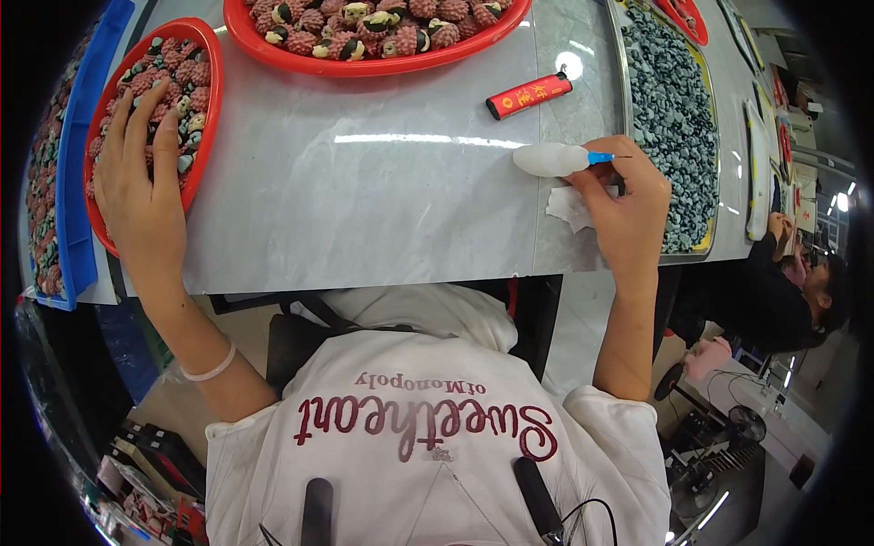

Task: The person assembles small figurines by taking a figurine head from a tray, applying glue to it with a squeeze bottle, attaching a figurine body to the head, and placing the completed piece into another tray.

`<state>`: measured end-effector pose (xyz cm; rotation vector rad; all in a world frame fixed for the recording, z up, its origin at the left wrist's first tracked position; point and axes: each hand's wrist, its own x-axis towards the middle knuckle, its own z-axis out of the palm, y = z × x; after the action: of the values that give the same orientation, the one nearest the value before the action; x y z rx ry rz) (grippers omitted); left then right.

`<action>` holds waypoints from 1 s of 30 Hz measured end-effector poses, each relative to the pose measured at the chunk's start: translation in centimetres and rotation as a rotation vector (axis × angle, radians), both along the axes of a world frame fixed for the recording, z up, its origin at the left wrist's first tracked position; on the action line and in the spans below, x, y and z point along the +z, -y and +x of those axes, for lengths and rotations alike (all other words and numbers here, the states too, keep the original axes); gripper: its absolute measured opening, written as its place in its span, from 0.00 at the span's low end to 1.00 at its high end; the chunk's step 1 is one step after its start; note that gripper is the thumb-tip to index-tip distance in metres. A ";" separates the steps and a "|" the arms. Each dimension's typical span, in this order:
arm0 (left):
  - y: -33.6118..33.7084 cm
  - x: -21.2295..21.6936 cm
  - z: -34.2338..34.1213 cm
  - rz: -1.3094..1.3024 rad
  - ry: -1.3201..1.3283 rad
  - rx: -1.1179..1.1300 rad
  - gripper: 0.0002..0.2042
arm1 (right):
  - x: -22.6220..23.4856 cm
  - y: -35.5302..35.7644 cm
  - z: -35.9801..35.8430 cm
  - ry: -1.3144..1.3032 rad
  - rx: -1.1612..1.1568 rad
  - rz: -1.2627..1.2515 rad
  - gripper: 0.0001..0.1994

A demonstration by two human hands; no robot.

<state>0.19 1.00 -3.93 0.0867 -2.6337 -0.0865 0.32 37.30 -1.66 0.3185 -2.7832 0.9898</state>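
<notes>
My left hand reaches into a red oval basket at the left. Its fingers are stretched out and apart over small pink knobbly pieces, some with black and cream parts. Between the fingers and thumb of my right hand lies a small white squeeze bottle with a blue needle tip, held tilted almost flat. The needle points to the right, toward the tray. Partly under that hand, a torn scrap of white paper rests on the table.
A larger red basket of similar pieces stands at the far middle. Behind the bottle lies a red lighter-like cylinder. A metal tray of grey-green bits is at the right, a blue crate at the far left. Another person sits beyond the tray.
</notes>
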 end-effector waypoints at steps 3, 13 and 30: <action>-0.2 0.6 0.3 -0.017 0.000 0.018 0.17 | -0.1 0.2 0.0 0.022 -0.018 -0.033 0.07; -3.4 4.0 -0.3 0.132 -0.192 -0.119 0.13 | 1.9 -0.5 1.4 0.066 -0.065 -0.053 0.12; -11.1 5.1 -5.9 0.163 0.193 -0.605 0.08 | 1.8 -0.9 2.5 0.000 -0.016 -0.229 0.06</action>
<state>-5.66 12.06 1.20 -0.6793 -2.7448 -0.5181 2.86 38.16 0.12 0.2631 -2.6324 1.2888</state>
